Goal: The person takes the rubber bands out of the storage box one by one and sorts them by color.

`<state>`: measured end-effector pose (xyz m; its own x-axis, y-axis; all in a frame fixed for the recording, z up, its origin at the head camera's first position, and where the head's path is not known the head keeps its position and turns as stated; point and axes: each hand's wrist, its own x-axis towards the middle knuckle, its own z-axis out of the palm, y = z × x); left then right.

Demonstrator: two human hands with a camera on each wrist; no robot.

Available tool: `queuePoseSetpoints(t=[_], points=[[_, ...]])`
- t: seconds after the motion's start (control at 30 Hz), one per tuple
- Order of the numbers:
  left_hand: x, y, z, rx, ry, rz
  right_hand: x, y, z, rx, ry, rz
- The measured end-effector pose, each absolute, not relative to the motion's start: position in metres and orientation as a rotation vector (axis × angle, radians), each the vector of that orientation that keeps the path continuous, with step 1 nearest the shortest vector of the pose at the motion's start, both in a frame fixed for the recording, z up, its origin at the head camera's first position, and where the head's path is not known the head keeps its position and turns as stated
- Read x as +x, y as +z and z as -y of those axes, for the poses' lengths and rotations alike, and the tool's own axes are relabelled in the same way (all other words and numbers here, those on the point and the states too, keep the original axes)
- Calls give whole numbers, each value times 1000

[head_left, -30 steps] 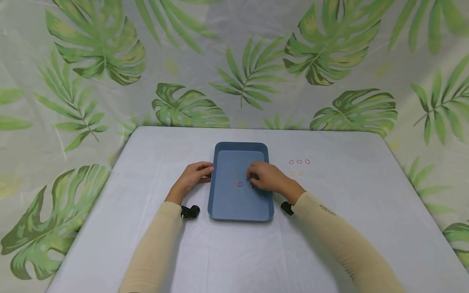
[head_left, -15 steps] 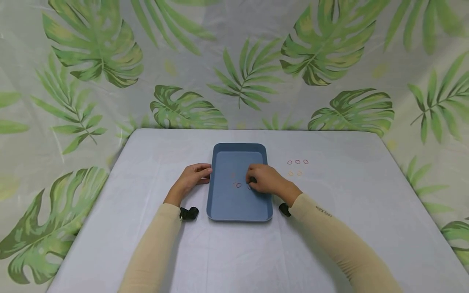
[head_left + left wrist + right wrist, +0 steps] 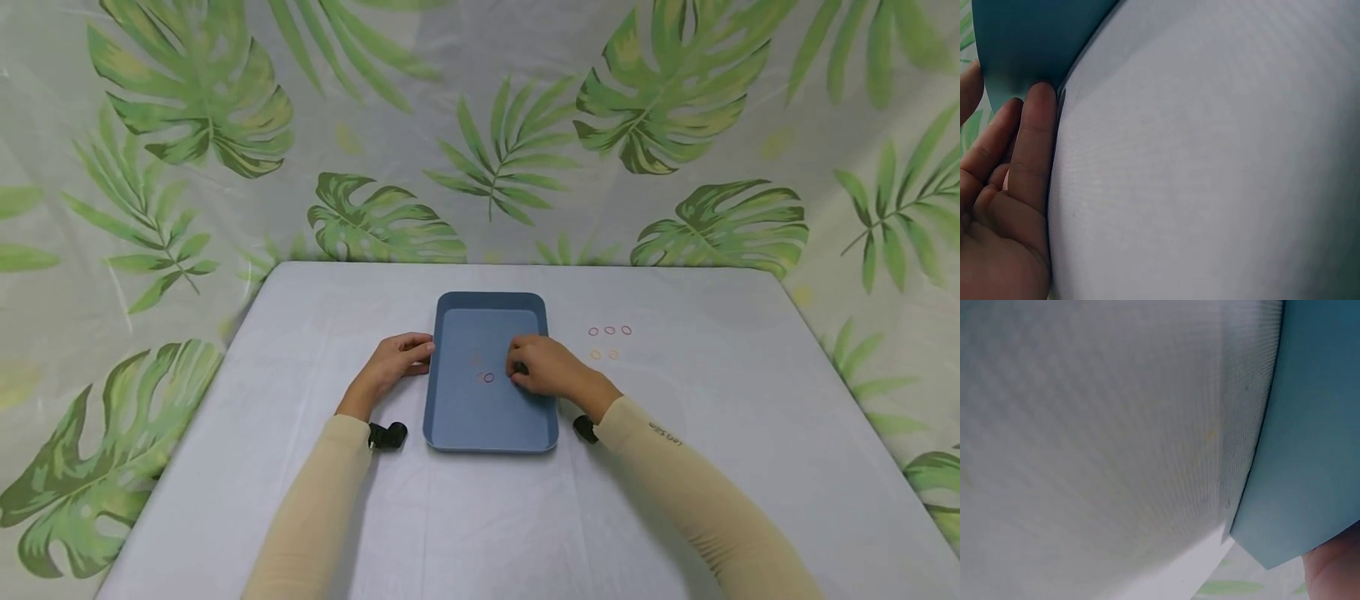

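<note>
Several rings (image 3: pixel 489 382) (head view only), left hand (image 3: pixel 392 360) uncurled, right hand (image 3: pixel 551 367), grasp unclear

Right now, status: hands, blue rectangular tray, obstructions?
Left hand touching blue rectangular tray. Right hand over it, grip hidden. Thin round red ring lying inside. No obstruction visible.

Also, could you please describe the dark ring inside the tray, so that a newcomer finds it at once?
On the white table, find the blue tray. Look near its middle, just left of the right hand in the head view. The dark ring lies there, and its stronger, reddish outline sets it apart from the fainter pale ring close on its left.
</note>
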<state>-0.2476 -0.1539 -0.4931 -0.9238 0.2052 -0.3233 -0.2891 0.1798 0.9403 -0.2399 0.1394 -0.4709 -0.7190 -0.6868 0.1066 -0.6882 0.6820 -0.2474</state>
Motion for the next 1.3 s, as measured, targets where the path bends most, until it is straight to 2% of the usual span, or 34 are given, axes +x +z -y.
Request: queuePoseSetpoints(t=[0.13,0.4,0.63,0.97,1.3], points=[[-247,-493,153,-93,1795,-2081,-240,-468,-140,1179,502,2899],[-248,-493,156,-75,1796,-2076,-243,-448,-142,1087,1035,2838],[-249,-493,157,-69,1798,-2064,-243,-433,-146,1023,1242,2785],[-248,-493,157,-72,1789,-2071,-245,-420,-158,931,1362,2751],[-249,-494,157,-89,1789,-2070,-249,-408,-183,830,1283,2797]])
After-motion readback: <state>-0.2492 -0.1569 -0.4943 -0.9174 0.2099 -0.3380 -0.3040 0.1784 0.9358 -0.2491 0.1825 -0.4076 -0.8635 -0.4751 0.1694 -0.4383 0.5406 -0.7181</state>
